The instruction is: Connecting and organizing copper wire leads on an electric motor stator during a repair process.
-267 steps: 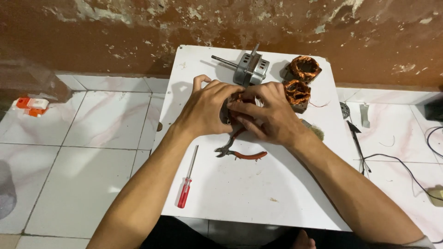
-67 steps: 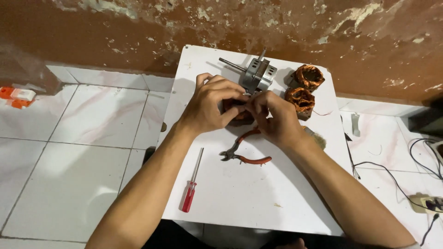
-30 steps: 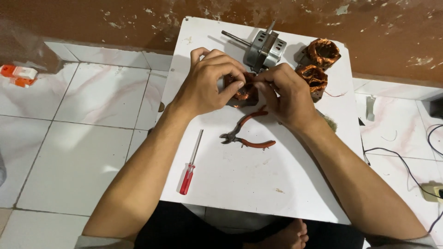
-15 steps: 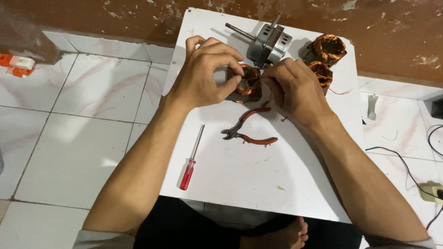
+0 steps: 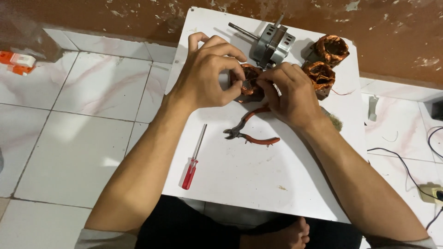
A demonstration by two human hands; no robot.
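Observation:
Both hands meet over a copper-wound motor stator [image 5: 249, 79] at the far middle of the small white table [image 5: 258, 184]. My left hand [image 5: 207, 74] grips its left side, thumb and fingers curled round it. My right hand [image 5: 288, 94] pinches the copper winding on its right side. Most of the stator is hidden under my fingers. Red-handled pliers [image 5: 251, 133] lie just below my hands. A red-handled screwdriver [image 5: 194, 159] lies near my left forearm.
A grey metal motor body with a shaft [image 5: 270, 41] stands behind my hands. Two more copper-wound stators [image 5: 325, 62] sit at the table's far right. White floor tiles surround the table; black cables [image 5: 410, 166] and a socket strip [image 5: 431, 193] lie on the right, an orange object [image 5: 16, 62] on the far left.
The camera has tilted and shifted slightly, so the table sits higher in view. My hands stay on the same stator, fingers shifting a little on the winding. The tools have not moved.

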